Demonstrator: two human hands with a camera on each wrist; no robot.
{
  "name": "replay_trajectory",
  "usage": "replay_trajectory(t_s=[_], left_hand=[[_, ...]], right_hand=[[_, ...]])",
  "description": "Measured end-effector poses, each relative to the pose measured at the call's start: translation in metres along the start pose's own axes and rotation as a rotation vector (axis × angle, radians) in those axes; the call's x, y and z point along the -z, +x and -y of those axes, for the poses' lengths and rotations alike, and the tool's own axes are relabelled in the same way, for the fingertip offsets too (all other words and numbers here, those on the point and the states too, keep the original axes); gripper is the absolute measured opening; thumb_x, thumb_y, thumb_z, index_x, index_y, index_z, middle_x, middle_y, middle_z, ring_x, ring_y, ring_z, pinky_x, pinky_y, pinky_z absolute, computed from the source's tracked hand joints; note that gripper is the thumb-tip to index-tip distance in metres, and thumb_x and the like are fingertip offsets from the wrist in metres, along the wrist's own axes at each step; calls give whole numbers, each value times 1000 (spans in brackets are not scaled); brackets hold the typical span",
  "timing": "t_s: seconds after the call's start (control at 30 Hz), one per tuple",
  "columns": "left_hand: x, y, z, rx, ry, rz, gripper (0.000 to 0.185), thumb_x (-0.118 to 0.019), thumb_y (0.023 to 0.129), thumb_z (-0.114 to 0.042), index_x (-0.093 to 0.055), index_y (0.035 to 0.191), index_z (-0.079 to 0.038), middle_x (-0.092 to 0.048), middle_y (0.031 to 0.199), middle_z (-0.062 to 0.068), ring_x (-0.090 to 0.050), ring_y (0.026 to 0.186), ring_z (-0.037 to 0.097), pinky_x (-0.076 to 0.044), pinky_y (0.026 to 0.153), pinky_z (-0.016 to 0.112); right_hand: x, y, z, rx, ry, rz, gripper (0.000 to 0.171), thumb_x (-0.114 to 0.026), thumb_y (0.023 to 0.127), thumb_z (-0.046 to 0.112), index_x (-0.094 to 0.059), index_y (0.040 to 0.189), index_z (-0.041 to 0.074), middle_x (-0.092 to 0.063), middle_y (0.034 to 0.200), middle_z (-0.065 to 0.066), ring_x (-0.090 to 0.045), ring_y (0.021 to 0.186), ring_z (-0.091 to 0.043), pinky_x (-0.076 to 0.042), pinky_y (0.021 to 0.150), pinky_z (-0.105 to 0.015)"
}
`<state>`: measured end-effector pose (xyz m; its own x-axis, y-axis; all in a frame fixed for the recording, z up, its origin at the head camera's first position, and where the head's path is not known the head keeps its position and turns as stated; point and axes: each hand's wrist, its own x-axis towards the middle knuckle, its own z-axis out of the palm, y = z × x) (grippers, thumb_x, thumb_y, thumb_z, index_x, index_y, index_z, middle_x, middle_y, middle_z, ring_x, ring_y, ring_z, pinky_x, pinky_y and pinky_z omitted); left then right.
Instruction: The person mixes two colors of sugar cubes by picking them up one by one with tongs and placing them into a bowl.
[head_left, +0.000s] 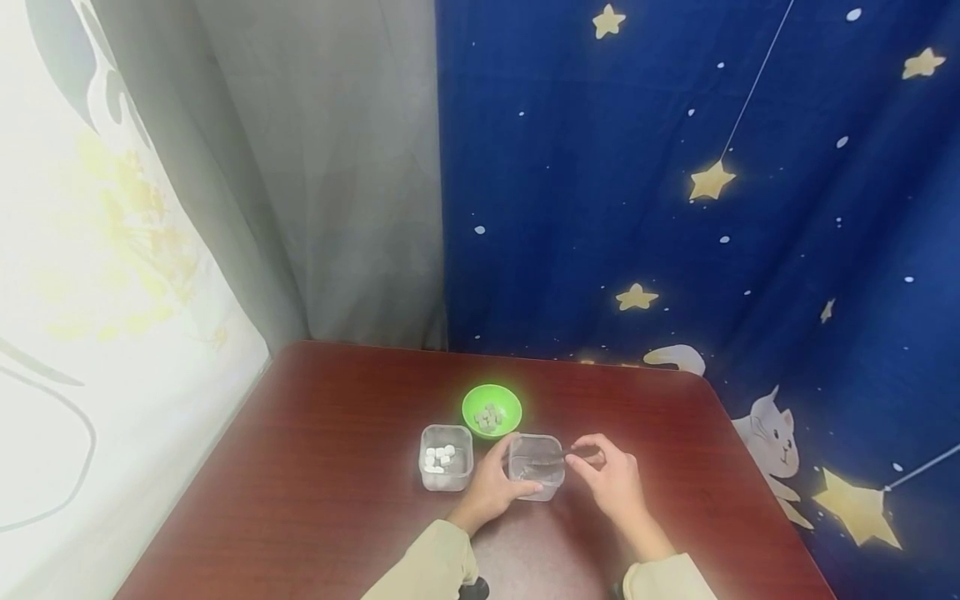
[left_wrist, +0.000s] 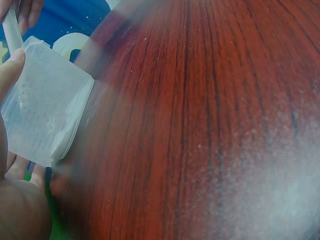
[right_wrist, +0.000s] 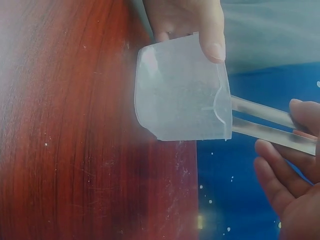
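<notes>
The left hand (head_left: 491,486) is gripping a clear square plastic container (head_left: 536,467), its thumb curled over the rim and its fingers wrapping the near-left wall. The right hand (head_left: 611,479) is pinching a pair of clear plastic tweezers (head_left: 558,457) between thumb and fingertips, with the tweezer tips reaching over the rim into that container. Both hands are resting low over the dark red wooden bench (head_left: 337,467), close together with the container between them. Just to the left of the left hand, a second clear container (head_left: 446,457) is holding small white cubes (head_left: 438,457). Beyond both hands, a green bowl (head_left: 491,410) is holding grey cubes (head_left: 489,417).
</notes>
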<state>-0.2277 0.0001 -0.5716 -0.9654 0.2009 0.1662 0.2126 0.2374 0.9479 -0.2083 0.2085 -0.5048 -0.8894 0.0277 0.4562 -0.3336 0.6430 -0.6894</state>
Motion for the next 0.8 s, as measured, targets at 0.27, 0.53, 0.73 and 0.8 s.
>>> replay_trajectory(t_s=[0.27, 0.53, 0.73, 0.8], left_hand=[[0, 0, 1, 3, 1, 0, 90, -90, 66, -31, -46, 142, -8, -62, 124, 7, -59, 110, 24, -47, 96, 40], [0, -1, 0, 22, 13, -5, 90, -90, 65, -33, -46, 142, -14, -61, 125, 4, -59, 110, 20, -47, 94, 36], [-1, 0, 2, 19, -18, 2, 90, -90, 66, -30, -46, 142, -13, -62, 123, 1, -60, 106, 17, -49, 91, 32], [-1, 0, 3, 12, -32, 3, 90, -90, 66, -29, -45, 142, -10, -62, 122, 3, -61, 105, 19, -50, 90, 33]], right_hand=[[-2, 0, -2, -50, 46, -28, 23, -84, 72, 9, -68, 84, 20, -71, 76, 10, -70, 67, -10, -53, 59, -28], [-4, -1, -5, -101, 50, -56, 22, -85, 72, 11, -69, 82, 22, -70, 72, 13, -68, 66, -6, -52, 61, -29], [-3, 1, -8, -126, 63, -82, 21, -85, 73, 13, -70, 83, 23, -71, 73, 12, -67, 66, -7, -51, 62, -26], [-2, 2, -7, -138, 78, -88, 20, -85, 74, 13, -70, 83, 23, -71, 74, 12, -68, 66, -7, -51, 61, -24]])
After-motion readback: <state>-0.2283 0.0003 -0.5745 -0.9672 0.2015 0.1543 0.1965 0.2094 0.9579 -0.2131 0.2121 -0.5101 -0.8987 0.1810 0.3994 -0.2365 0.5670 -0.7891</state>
